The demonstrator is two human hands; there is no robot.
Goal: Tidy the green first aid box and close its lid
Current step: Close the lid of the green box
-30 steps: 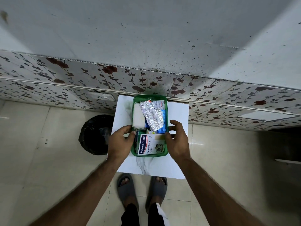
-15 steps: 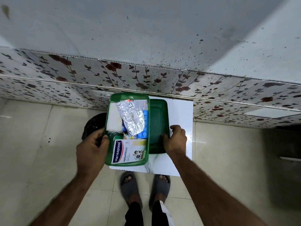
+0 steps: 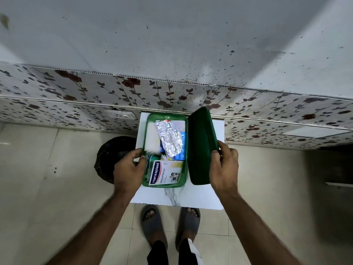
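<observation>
Tiled floor (image 3: 47,188), pale and glossy; wall behind with floral-print panels (image 3: 172,92) below a spotted grey upper part. Small white desk (image 3: 200,196), marble-veined top, stands against the wall. Black round bin (image 3: 110,155) on the floor just left of the desk, partly hidden by the desk edge and the left forearm.

Green first aid box (image 3: 165,185) sits on the desk's left half, open, its far end near the wall. Contents crowded:
- white gauze roll (image 3: 151,136) along the left wall
- crumpled foil blister strip (image 3: 169,138) lying diagonally on top
- blue blister pack (image 3: 181,148) mostly covered by the foil
- Hansaplast carton (image 3: 164,173) at the near end, label up
- small items beneath are too jumbled to make out

Dark green lid (image 3: 200,146) is tilted up just right of the box, its long edge close along the box's right rim; whether it touches the rim or the desk cannot be told.

Left hand (image 3: 129,169) grips the box's left wall, thumb curled over the rim, fingers hidden outside it. Right hand (image 3: 224,167) pinches the lid's right edge, thumb on the inner face, fingers behind.

Bare desk shows to the right of the lid and along the near edge. The box's left side lies close to the desk's left edge. Grey sandals (image 3: 152,224) show below the desk's front edge.
</observation>
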